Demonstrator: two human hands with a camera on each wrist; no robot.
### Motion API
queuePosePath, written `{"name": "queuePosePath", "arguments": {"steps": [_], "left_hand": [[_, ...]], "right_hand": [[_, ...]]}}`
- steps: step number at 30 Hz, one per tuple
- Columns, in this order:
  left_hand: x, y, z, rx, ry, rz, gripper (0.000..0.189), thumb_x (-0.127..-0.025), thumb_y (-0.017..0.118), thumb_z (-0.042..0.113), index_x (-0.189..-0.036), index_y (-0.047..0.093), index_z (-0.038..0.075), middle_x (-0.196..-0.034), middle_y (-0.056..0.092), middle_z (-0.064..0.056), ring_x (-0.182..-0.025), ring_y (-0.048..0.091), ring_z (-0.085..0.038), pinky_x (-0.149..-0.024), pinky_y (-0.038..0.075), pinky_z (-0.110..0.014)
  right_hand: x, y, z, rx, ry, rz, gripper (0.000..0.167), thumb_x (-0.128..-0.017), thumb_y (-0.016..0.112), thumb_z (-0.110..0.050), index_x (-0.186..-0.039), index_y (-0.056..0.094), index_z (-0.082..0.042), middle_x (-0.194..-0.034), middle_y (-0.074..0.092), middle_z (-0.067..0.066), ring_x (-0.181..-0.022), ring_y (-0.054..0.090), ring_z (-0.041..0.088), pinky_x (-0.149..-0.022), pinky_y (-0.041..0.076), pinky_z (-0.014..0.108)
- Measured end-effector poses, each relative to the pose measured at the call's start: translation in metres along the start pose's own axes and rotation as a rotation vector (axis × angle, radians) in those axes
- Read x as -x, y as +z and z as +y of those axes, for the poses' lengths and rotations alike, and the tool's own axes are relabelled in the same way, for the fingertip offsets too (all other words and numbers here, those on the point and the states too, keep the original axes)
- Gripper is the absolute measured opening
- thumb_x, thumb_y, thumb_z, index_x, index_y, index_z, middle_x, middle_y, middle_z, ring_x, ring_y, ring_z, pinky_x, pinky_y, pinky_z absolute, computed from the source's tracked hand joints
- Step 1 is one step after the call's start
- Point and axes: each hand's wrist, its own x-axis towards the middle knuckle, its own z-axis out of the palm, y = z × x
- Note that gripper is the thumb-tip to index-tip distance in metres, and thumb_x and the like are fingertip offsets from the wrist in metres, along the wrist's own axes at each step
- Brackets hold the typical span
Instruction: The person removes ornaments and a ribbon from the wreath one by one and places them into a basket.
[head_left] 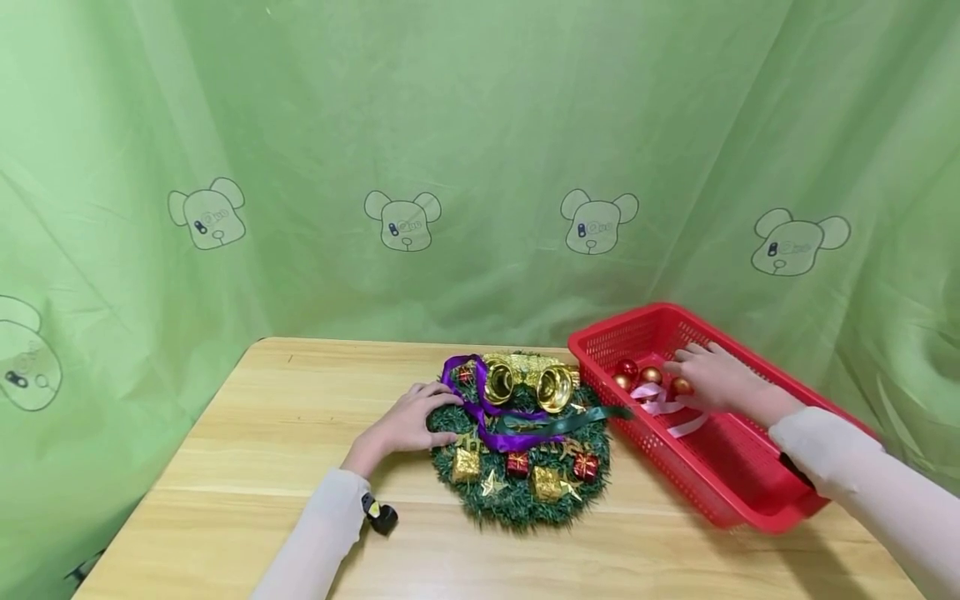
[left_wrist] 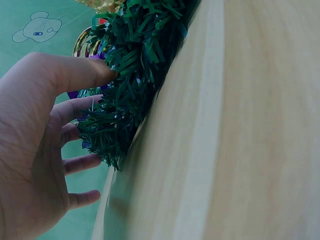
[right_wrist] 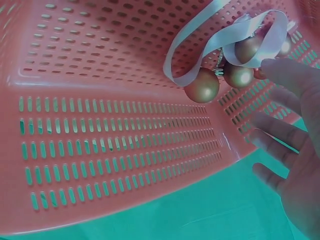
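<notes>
A round green tinsel wreath [head_left: 525, 500] lies on the table, dressed with small gold and red gift boxes, stars, two gold bells [head_left: 554, 388], a purple ribbon [head_left: 517, 442] and a dark green ribbon [head_left: 577, 422]. At its left edge my left hand [head_left: 408, 421] touches the tinsel, fingers spread; the left wrist view shows thumb and fingers beside the greenery [left_wrist: 135, 75]. My right hand [head_left: 712, 379] is over the red basket, fingers extended and holding nothing visible. Near its fingertips lie gold and red ball ornaments [right_wrist: 202, 86] and a pale pink ribbon [right_wrist: 232, 35].
The red perforated plastic basket [head_left: 720, 508] stands at the right of the wooden table [head_left: 247, 467], its rim close to the wreath. A green curtain [head_left: 480, 108] printed with bear heads hangs behind. A black strap piece [head_left: 382, 517] sits at the left wrist.
</notes>
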Motion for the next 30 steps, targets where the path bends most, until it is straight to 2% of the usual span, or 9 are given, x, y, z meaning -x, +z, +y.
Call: {"name": "queuePosePath", "arguments": {"steps": [14, 24, 30], "left_hand": [[0.000, 0.000, 0.001, 0.001, 0.009, 0.006, 0.065, -0.088, 0.074, 0.049, -0.144, 0.056, 0.024, -0.156, 0.047, -0.007, -0.143, 0.040, -0.036, -0.120, 0.030, -0.064], [0.000, 0.000, 0.002, 0.009, -0.002, 0.009, 0.064, -0.088, 0.075, 0.048, -0.144, 0.056, 0.024, -0.156, 0.047, -0.006, -0.143, 0.040, -0.036, -0.120, 0.031, -0.063], [-0.001, 0.000, 0.001, 0.003, 0.001, 0.001, 0.065, -0.088, 0.074, 0.049, -0.145, 0.056, 0.024, -0.156, 0.047, -0.006, -0.143, 0.040, -0.036, -0.120, 0.030, -0.063]], "right_hand": [[-0.004, -0.013, -0.005, -0.002, 0.003, 0.092, 0.039, -0.073, 0.089, -0.019, -0.107, 0.075, -0.008, -0.097, 0.070, 0.012, -0.094, 0.063, 0.034, -0.077, 0.053, 0.054], [-0.022, -0.039, -0.027, -0.057, -0.059, 0.223, 0.039, -0.074, 0.090, -0.020, -0.107, 0.074, -0.008, -0.097, 0.071, 0.009, -0.092, 0.063, 0.031, -0.075, 0.053, 0.050], [-0.034, -0.063, -0.051, -0.108, -0.098, 0.287, 0.035, -0.077, 0.086, -0.016, -0.108, 0.074, -0.007, -0.101, 0.072, 0.011, -0.095, 0.065, 0.031, -0.078, 0.053, 0.049]]}}
